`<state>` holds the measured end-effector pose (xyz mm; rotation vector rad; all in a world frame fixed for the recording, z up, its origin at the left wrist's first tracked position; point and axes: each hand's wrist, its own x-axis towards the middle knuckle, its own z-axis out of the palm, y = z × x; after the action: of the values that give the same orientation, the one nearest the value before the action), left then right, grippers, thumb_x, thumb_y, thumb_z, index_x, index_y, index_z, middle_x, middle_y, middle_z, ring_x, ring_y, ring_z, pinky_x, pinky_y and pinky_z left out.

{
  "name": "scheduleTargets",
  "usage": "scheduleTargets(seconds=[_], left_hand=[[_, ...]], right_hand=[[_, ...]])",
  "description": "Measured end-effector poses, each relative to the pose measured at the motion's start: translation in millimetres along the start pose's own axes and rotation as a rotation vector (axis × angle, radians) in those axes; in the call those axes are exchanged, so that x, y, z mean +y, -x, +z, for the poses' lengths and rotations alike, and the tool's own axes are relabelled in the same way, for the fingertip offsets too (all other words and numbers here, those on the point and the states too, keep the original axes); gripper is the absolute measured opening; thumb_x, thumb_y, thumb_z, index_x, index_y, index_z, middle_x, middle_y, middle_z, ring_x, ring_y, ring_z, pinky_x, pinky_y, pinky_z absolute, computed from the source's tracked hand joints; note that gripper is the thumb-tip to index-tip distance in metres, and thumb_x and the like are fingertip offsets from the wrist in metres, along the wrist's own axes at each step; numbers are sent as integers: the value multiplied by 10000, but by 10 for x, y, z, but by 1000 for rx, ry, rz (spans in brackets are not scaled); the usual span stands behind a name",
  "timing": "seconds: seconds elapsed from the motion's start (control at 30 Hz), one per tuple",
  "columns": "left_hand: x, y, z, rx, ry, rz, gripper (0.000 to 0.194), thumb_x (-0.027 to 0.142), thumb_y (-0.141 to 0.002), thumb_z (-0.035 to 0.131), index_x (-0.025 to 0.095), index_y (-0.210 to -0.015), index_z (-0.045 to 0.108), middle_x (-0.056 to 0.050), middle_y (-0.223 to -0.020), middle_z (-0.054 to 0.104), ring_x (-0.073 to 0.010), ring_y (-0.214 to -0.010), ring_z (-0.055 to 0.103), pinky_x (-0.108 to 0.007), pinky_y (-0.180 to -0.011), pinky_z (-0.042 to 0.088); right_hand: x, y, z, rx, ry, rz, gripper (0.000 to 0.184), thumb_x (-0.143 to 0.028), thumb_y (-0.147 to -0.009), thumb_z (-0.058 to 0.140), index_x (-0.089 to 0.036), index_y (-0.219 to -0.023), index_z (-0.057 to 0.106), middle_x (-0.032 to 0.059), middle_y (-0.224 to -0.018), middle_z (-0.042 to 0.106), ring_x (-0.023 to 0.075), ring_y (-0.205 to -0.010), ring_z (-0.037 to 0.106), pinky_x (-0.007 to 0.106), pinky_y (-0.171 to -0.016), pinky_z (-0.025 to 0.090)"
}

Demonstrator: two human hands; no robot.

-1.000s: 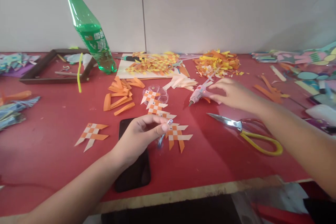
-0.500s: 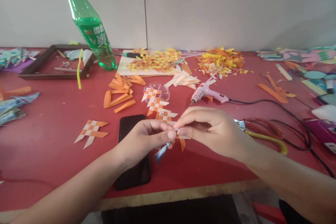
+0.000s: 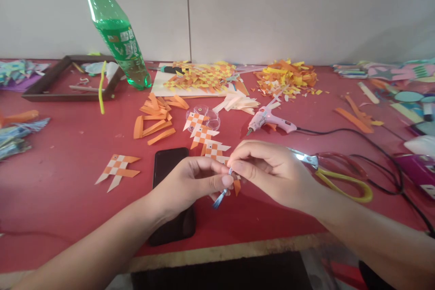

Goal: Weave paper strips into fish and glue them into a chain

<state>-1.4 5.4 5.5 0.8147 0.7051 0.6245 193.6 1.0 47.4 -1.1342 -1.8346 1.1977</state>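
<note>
My left hand (image 3: 193,182) and my right hand (image 3: 268,170) meet over the red table (image 3: 68,199), both pinching a small blue strip (image 3: 220,197) whose frayed end hangs below my fingers. Directly under my hands lie woven orange-and-white paper fish (image 3: 204,136) in a row, one partly hidden by my fingers. Beneath my left wrist sits a black phone (image 3: 171,199). Another woven fish (image 3: 118,170) lies apart to the left.
A pink glue gun (image 3: 268,120) with a black cord and yellow-handled scissors (image 3: 336,176) lie to the right. Orange paper strips (image 3: 154,120), paper scrap piles (image 3: 285,77), a green bottle (image 3: 117,31) and a wooden frame (image 3: 68,79) stand further back.
My right hand left the glue gun and came back to join my left hand at the blue strip. The strip has since tilted and dropped slightly lower.
</note>
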Motion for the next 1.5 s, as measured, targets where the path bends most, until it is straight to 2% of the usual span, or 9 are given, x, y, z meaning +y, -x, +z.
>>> scheduleTargets(seconds=[0.13, 0.4, 0.5, 0.7, 0.9, 1.17, 1.3, 1.4, 1.5], left_hand=[[12, 11, 7, 0, 11, 21, 103, 269, -765, 811, 185, -779, 754, 47, -688, 664, -45, -612, 561, -147, -582, 484], [11, 29, 25, -6, 10, 39, 138, 303, -824, 755, 173, -782, 738, 38, -697, 662, -55, -621, 571, -171, -623, 505], [26, 48, 46, -12, -21, 50, 130, 282, -831, 745, 166, -773, 729, 37, -691, 653, -55, -621, 561, -167, -623, 496], [74, 58, 93, -65, -146, 54, 137, 221, -832, 719, 143, -722, 694, 17, -664, 642, -72, -608, 550, -198, -625, 465], [83, 86, 94, -62, -324, 107, 157, 260, -859, 681, 139, -758, 690, 5, -697, 637, -88, -653, 535, -207, -641, 444], [69, 97, 82, -127, -619, 233, 107, 188, -852, 644, 137, -765, 680, 3, -730, 648, -97, -673, 562, -202, -658, 447], [73, 84, 82, -135, -690, 246, 171, 206, -876, 618, 135, -734, 683, -2, -680, 640, -99, -631, 552, -206, -630, 445], [61, 75, 75, -161, -687, 245, 253, 260, -913, 584, 124, -737, 707, -32, -677, 663, -118, -631, 577, -224, -627, 459], [39, 63, 56, -135, -681, 295, 246, 284, -905, 611, 118, -777, 739, -63, -727, 704, -130, -649, 604, -229, -621, 467]], right_hand=[[17, 2, -10, -1, -115, 49, 79, -211, -875, 619, -203, -842, 690, -8, -787, 697, 97, -667, 669, 188, -585, 544], [38, 59, -98, -1, 51, 45, 90, -289, -841, 691, -223, -857, 751, 4, -794, 725, 120, -670, 683, 204, -567, 545], [37, 58, -107, -26, 16, 52, 80, -284, -826, 715, -220, -852, 754, 7, -802, 726, 128, -683, 693, 219, -594, 558], [20, 37, -138, -115, -115, 95, 24, -243, -773, 780, -232, -789, 766, -10, -793, 722, 104, -717, 694, 187, -643, 552], [26, 34, -159, -159, -196, 194, 73, -228, -725, 814, -231, -772, 759, -17, -771, 714, 102, -704, 686, 193, -649, 550], [49, 36, -186, -346, -95, 401, 177, -340, -699, 829, -221, -793, 736, -12, -777, 725, 139, -735, 674, 257, -684, 536], [18, 46, -177, -331, 24, 428, 149, -355, -727, 800, -240, -805, 744, -20, -773, 742, 149, -746, 689, 253, -678, 534], [-32, 63, -143, -285, 153, 349, 24, -254, -765, 745, -253, -789, 748, -32, -734, 738, 134, -670, 679, 232, -599, 518], [-88, 77, -98, -188, 201, 278, 97, -144, -752, 709, -239, -765, 726, -41, -699, 734, 117, -613, 677, 204, -549, 515]])
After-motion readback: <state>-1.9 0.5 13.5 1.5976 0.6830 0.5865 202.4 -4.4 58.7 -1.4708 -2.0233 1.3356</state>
